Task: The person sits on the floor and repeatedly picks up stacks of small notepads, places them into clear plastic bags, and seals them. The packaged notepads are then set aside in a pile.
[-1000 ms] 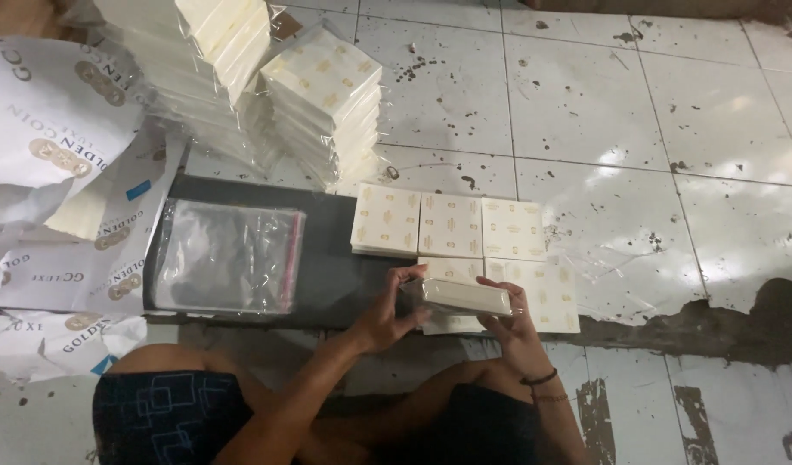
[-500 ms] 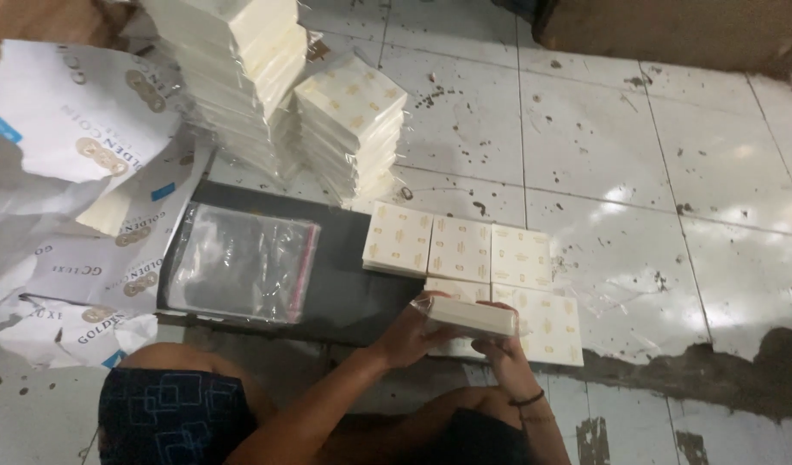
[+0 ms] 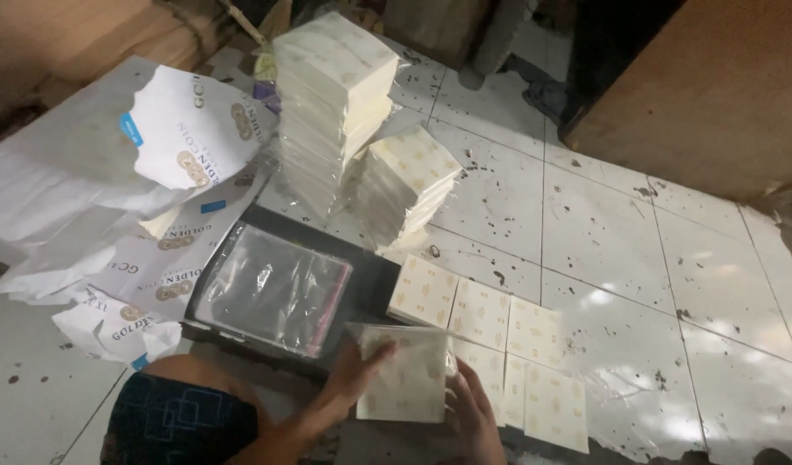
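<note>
I am holding a cream square packet in a clear plastic sleeve over the dark flat board's near edge: left hand pinching its left side, right hand gripping the lower right. Beside it, 6 matching packets are lying flat. Keeping edges square should seat it cleanly.

Grubby white tiled floor, daylight glinting off it.
A brown wooden cabinet stands at the far right; brown cardboard at the far left.

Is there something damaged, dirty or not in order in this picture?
Yes. The white printed wrapping paper at the left is torn and crumpled. The floor tiles are stained with dark spots. The taller stack of cream packs leans slightly.
</note>
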